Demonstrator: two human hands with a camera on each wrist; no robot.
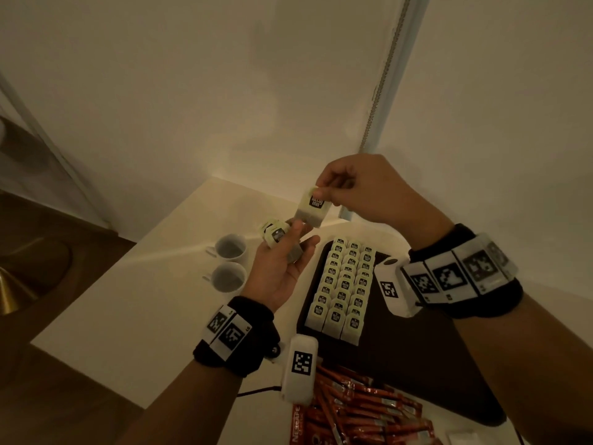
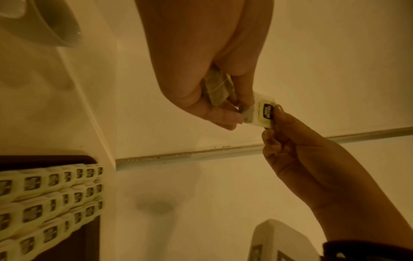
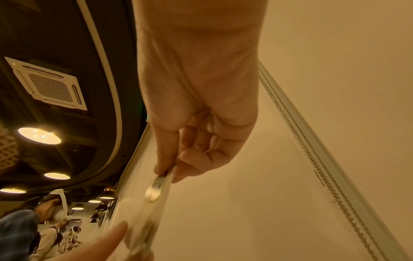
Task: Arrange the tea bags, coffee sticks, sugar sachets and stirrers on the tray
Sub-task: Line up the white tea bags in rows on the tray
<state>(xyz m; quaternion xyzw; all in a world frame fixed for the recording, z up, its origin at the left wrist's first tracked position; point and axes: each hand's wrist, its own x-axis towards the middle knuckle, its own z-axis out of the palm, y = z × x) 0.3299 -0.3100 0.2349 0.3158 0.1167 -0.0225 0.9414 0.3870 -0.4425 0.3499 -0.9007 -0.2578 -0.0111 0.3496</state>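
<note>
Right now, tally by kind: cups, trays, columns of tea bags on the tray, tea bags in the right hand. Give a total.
White cups: 2
Tray: 1
Columns of tea bags on the tray: 3
Tea bag pinched by the right hand: 1
Total: 7
Coffee sticks: too piled to count.

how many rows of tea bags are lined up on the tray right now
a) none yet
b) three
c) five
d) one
b: the head view shows three rows of tea bags lined up side by side at the left of the dark tray, and the left wrist view shows the same three rows.
</note>
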